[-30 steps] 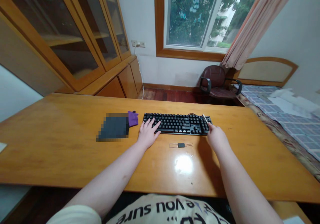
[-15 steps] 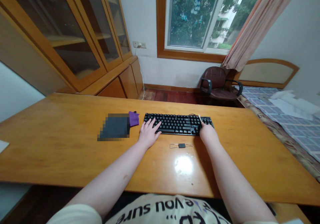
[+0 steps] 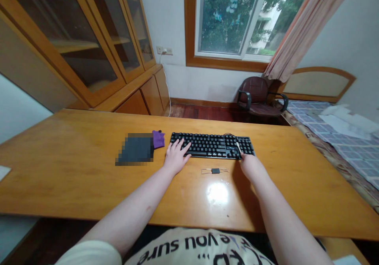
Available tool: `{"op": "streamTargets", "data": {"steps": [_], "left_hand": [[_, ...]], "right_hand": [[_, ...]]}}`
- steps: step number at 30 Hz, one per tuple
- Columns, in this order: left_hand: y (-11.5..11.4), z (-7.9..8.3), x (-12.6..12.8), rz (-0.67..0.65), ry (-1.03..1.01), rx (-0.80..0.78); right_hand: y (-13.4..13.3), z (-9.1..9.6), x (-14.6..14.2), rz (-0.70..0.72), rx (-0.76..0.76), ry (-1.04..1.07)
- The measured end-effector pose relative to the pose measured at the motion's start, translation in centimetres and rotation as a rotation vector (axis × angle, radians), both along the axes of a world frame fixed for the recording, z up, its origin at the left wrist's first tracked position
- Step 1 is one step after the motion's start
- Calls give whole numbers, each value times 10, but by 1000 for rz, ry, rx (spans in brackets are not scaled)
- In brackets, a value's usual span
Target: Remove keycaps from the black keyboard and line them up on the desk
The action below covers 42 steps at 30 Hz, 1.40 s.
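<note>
My left hand (image 3: pixel 174 157) lies with fingers spread on the left end of the black plastic keyboard (image 3: pixel 211 145), which sits mid-way across the orange wooden table (image 3: pixel 89 178). My right hand (image 3: pixel 251 165) pinches a thin pale stick (image 3: pixel 238 146) over its right-hand keys.

The table (image 3: pixel 89 186) is a broad slab of glossy orange-brown wood, with a bright glare patch near my edge. A black keyboard (image 3: pixel 211 145) lies flat about its middle, parallel to the far edge. Just left of it I see a purple cloth (image 3: pixel 158 139), touching a dark thing (image 3: pixel 134 149) too blurred to make out. A small black clip (image 3: pixel 215 171) with thin wire loops lies just in front of the keyboard. A white sheet (image 3: pixel 3 172) pokes in at the far left.
</note>
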State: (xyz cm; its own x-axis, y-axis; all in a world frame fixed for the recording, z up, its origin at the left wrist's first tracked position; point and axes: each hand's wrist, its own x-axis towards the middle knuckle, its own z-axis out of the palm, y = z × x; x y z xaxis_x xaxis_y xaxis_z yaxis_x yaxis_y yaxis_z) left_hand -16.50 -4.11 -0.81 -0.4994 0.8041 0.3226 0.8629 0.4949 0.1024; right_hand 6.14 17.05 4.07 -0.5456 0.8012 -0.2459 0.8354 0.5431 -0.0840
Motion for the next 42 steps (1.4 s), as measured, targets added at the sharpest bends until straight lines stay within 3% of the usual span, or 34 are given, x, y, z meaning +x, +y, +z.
{"op": "streamTargets", "data": {"steps": [9, 14, 18, 24, 28, 33, 42], "left_hand": [[0, -1, -1, -4, 5, -9], [1, 0, 0, 1, -14, -5], [0, -1, -1, 1, -2, -5], [0, 0, -1, -6, 6, -4], [0, 0, 0, 4, -1, -9], [0, 1, -1, 10, -6, -20], [0, -1, -1, 2, -1, -10]], "right_hand": [[-24, -1, 42, 13, -86, -37], [-37, 22, 56, 24, -93, -66], [-36, 33, 58, -19, 24, 42], [-17, 15, 45, 0, -34, 132], [-9, 19, 40, -76, -32, 31], [-14, 26, 37, -33, 53, -1], [-22, 5, 53, -49, 13, -10]]}}
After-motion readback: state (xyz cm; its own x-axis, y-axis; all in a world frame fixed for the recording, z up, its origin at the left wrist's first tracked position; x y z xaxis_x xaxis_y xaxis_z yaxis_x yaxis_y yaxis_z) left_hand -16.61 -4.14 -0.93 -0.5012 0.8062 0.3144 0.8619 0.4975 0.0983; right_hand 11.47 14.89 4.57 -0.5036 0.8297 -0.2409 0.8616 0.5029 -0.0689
